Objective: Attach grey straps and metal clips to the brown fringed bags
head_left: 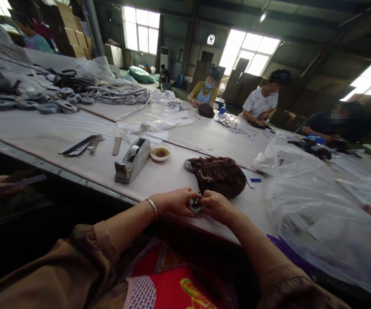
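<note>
Head view of a long white worktable (98, 166), with left hand (177, 201) and right hand (219, 207) close together at the near edge. Between them, a small glossy piece (194, 205), pale with dark parts and largely hidden by the fingers. On the left, fingers curled and clamped around the piece with the thumb; on the right, thumb and fingers pinched together at its edge. Just beyond, a dark brown fringed bag (226, 177), soft and rounded, lying on its side, with a pale grey disc-like end (189, 165) at its left.

Farther left, a hard grey tape dispenser (133, 163), blocky and angled; touching or just beside it, a round shallow dish (160, 160) with brown contents; then a flat tan strip (117, 146) and a loose fan of dark and pale strips (80, 146). To the right of the bag, a narrow blue piece (255, 180) and crumpled, translucent plastic sheeting (301, 201) spread to the table's rim.

Along the near edge, a long metallic border sloping down toward the hands. Open room leftward, between dispenser and bag; tighter on the right, against the sheeting.
</note>
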{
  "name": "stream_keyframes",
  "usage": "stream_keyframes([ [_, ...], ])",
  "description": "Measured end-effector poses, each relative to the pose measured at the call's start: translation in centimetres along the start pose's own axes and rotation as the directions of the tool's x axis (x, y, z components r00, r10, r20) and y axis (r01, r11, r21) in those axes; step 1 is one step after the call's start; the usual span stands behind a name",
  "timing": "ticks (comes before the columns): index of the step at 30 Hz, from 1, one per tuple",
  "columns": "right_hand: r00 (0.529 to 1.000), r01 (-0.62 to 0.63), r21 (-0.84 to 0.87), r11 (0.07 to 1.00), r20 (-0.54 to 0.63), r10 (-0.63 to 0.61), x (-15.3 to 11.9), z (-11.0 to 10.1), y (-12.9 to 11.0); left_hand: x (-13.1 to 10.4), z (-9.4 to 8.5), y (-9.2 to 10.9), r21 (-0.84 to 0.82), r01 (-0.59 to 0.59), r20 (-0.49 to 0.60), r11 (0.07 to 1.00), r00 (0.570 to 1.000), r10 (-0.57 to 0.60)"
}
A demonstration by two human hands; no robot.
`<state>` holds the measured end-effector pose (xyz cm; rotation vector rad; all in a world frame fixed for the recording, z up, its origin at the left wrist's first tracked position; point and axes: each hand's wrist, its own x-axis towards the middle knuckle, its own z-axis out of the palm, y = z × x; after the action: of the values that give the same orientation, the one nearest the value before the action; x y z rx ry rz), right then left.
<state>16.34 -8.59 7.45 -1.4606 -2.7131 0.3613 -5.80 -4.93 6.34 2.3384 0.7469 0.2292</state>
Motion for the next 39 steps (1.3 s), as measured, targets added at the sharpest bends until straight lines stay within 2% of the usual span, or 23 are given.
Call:
stream_keyframes([
  [8,0.991,0.049,0.039,0.998,-0.124,-0.044,-0.7,2.0,0.5,0.4,0.2,0.1,0.136,-0.045,0.015,0.99,0.999,0.043],
  [13,0.995,0.037,-0.032,0.999,-0.088,-0.039,-0.7,1.6,0.0,0.7,-0.1,0.2,0.314,-0.117,0.045,0.942,0.993,0.108],
  [16,0.997,0.042,-0.052,0.998,-0.069,-0.045,-1.0,1.3,-0.4,0.8,-0.7,0.3,0.354,-0.172,0.081,0.919,0.985,0.153],
  [20,0.996,0.069,-0.031,0.997,-0.057,-0.071,-1.5,0.7,-0.6,1.0,-1.7,0.3,0.255,-0.186,0.072,0.949,0.982,0.173],
  [23,0.997,0.068,0.009,0.998,-0.032,-0.068,-1.4,0.1,-0.7,1.8,-1.6,-0.1,0.129,-0.122,0.081,0.984,0.99,0.112],
  [27,0.999,0.011,0.067,0.998,0.029,-0.013,-0.5,-0.4,-0.7,2.8,-0.3,-0.4,0.031,0.032,0.029,0.999,0.999,-0.033],
  [30,0.992,-0.128,-0.007,0.992,0.011,0.128,0.3,-0.3,-1.0,2.9,0.8,-0.2,-0.045,0.167,-0.018,0.985,0.986,-0.168],
  [32,0.984,-0.177,-0.064,0.982,0.004,0.177,0.5,-0.1,-1.4,2.8,1.4,-0.2,-0.1,0.223,-0.05,0.97,0.972,-0.229],
  [35,0.984,-0.179,-0.143,0.973,-0.004,0.18,0.5,0.1,-2.1,2.5,2.2,-0.5,-0.174,0.26,-0.103,0.95,0.954,-0.28],
  [39,0.985,-0.166,-0.212,0.963,-0.087,0.15,0.0,0.5,-2.5,2.4,3.0,-0.9,-0.215,0.225,-0.172,0.95,0.949,-0.264],
])
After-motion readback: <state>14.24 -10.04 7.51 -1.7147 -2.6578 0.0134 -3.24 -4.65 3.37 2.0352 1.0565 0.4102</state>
